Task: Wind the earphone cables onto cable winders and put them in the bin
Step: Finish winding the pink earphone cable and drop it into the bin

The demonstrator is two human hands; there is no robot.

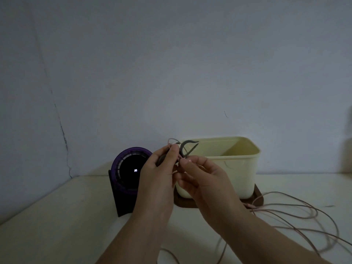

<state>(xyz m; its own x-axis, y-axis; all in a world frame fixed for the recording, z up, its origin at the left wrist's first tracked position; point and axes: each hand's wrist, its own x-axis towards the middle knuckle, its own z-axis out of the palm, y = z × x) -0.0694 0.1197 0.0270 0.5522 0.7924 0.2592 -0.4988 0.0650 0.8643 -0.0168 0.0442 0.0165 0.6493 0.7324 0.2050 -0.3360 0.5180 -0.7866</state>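
Loose pink cable (pixel 251 206) sprawls lower right. Left hand (pixel 162 168) grips the grey winder (pixel 190 142); right hand (pixel 200 174) pinches the cable before the cream bin (pixel 238 168).

Bin (pixel 238 168) mouth is wide open from above. Loose pink cable (pixel 297 212) sprawls across the right of the tabletop (pixel 57 216), and a dark round gadget (pixel 129 174) sits just left of the bin.

Dim room; cracked grey wall (pixel 171 63); pale table (pixel 57 225).
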